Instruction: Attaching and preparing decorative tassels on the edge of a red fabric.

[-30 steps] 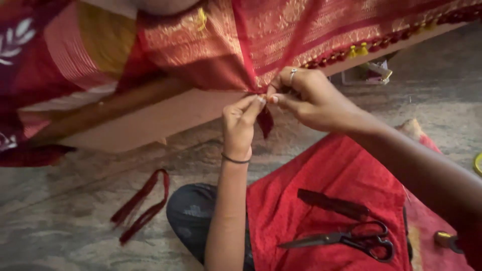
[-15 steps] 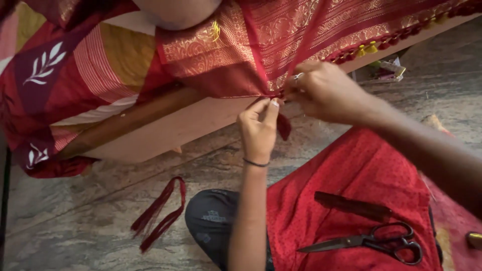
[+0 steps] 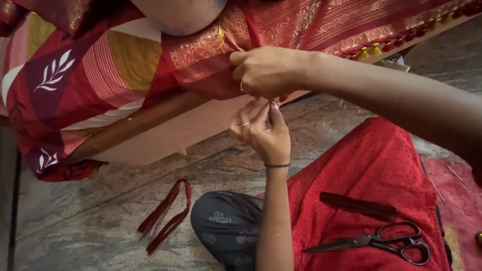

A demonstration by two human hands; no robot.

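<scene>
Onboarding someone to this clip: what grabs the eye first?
At centre, the right hand clutches the edge of the red and gold woven fabric that drapes across the top, with the left hand pinching just beneath it. Black-handled scissors lie on the red cloth at lower right, and a loop of maroon threads rests on the stone floor.

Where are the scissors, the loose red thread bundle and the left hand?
scissors [image 3: 381,243]: head view, pivot near the handles.
red thread bundle [image 3: 168,216]: head view, middle of the strands.
left hand [image 3: 263,131]: head view, back of the hand.

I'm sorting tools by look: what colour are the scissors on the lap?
Black all over, handles and blades; the scissors show in the head view, lying on red cloth.
</scene>
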